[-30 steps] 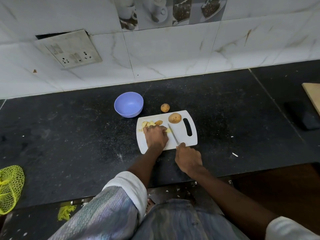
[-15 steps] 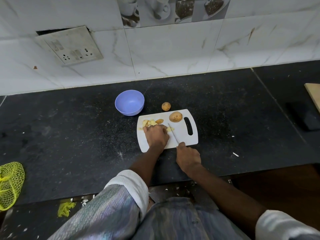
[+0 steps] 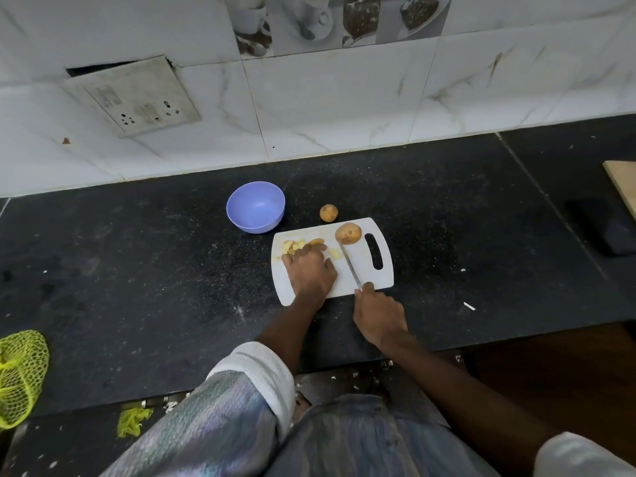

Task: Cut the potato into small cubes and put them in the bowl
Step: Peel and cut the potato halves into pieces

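Observation:
A white cutting board (image 3: 361,273) lies on the black counter. My left hand (image 3: 309,270) rests over yellow potato pieces (image 3: 296,245) at the board's far left, fingers curled down on them. My right hand (image 3: 378,316) grips the handle of a knife (image 3: 350,266), whose blade lies along the board just right of a few cut pieces (image 3: 335,253). A whole potato (image 3: 348,233) sits at the board's far edge. A smaller potato (image 3: 328,213) lies on the counter behind it. The purple bowl (image 3: 255,207), with nothing in it, stands left of the board.
A tiled wall with a socket plate (image 3: 134,94) rises behind the counter. A yellow-green net bag (image 3: 19,373) lies at the counter's left front. A dark object (image 3: 609,228) and a wooden board's corner (image 3: 624,187) are at the right.
The knife blade has shifted slightly right, away from my left hand. The camera has tilted a little; hands otherwise hold their places.

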